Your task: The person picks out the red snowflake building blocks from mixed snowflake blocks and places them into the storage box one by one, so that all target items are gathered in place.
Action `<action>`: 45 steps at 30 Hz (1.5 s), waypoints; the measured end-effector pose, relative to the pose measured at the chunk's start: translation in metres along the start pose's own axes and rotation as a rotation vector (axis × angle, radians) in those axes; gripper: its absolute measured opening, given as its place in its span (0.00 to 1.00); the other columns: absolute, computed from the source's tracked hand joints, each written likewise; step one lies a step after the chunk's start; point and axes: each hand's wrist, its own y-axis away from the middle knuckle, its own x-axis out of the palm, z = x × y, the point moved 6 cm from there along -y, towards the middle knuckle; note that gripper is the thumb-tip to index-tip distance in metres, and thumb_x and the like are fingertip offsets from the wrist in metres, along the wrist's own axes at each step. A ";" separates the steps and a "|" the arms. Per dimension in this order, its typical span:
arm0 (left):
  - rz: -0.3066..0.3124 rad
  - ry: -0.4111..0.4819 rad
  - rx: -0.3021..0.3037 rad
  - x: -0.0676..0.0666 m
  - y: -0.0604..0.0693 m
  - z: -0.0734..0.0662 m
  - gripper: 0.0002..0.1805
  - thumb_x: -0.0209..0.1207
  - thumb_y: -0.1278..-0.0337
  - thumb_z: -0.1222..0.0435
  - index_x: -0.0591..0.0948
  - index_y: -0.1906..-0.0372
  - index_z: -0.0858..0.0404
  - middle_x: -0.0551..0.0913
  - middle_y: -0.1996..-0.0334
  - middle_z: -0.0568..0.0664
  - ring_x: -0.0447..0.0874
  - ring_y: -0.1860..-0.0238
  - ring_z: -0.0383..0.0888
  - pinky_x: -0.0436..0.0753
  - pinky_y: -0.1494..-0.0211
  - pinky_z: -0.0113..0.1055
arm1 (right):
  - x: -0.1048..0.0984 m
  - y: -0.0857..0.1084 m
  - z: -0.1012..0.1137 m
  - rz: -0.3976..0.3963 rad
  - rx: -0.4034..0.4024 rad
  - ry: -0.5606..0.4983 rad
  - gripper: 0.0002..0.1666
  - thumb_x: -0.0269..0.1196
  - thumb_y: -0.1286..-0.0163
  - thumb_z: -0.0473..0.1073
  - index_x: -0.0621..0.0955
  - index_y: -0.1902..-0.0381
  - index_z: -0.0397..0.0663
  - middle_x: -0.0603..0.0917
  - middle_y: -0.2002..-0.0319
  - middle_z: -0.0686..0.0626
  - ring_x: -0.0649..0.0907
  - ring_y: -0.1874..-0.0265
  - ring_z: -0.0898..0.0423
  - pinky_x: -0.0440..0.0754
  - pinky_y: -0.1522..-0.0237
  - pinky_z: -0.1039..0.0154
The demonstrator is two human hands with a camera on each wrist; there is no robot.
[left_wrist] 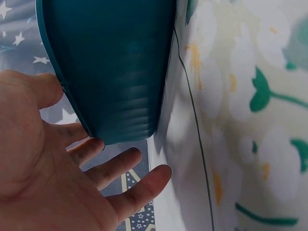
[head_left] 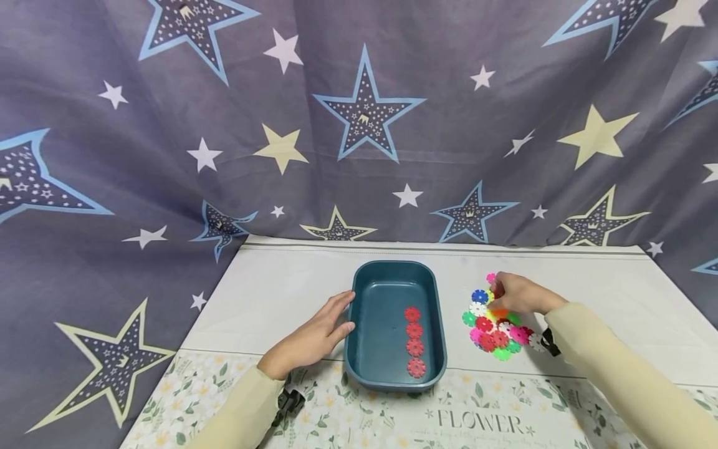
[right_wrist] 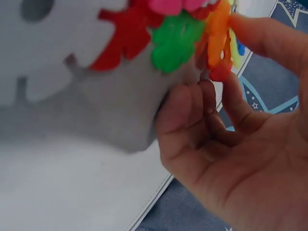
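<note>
In the head view, one teal rectangular tray (head_left: pixel 376 337) stands on the bench (head_left: pixel 291 274), with four notched red discs (head_left: pixel 414 330) in a column along its right side; a multicoloured disc heap (head_left: pixel 485 324), too overlapped to count, lies right of it. Left wrist view: the left hand (left_wrist: pixel 57 159), loose and fingers spread, touches the tray's rim. Right wrist view: the right hand (right_wrist: pixel 248 147) curls by one orange disc (right_wrist: pixel 219 36); whether it grips is unclear.

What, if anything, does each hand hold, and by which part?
The left hand holds nothing, touching the tray at its left rim. Whether the right hand grips the orange piece cannot be told.
</note>
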 end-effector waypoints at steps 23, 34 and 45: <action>0.017 0.006 -0.004 -0.001 0.001 0.000 0.35 0.41 0.28 0.48 0.50 0.25 0.60 0.49 0.27 0.51 0.46 0.29 0.44 0.59 0.33 0.46 | -0.035 0.014 0.089 -0.263 -0.438 -0.026 0.11 0.69 0.44 0.28 0.85 0.68 0.49 0.84 0.70 0.56 0.82 0.72 0.60 0.81 0.66 0.63; 0.019 0.005 -0.010 0.000 0.001 0.002 0.35 0.42 0.28 0.49 0.50 0.25 0.59 0.48 0.27 0.52 0.46 0.28 0.43 0.59 0.32 0.46 | 0.002 -0.024 0.158 -0.253 -0.598 0.051 0.11 0.68 0.46 0.25 0.86 0.70 0.46 0.85 0.71 0.54 0.83 0.71 0.61 0.82 0.66 0.63; 0.026 -0.009 -0.018 -0.002 0.001 -0.003 0.34 0.43 0.27 0.51 0.50 0.25 0.60 0.48 0.27 0.49 0.46 0.29 0.42 0.58 0.32 0.43 | 0.043 -0.062 0.174 -0.164 -0.484 0.239 0.19 0.55 0.56 0.18 0.85 0.80 0.43 0.82 0.80 0.51 0.77 0.78 0.56 0.79 0.72 0.62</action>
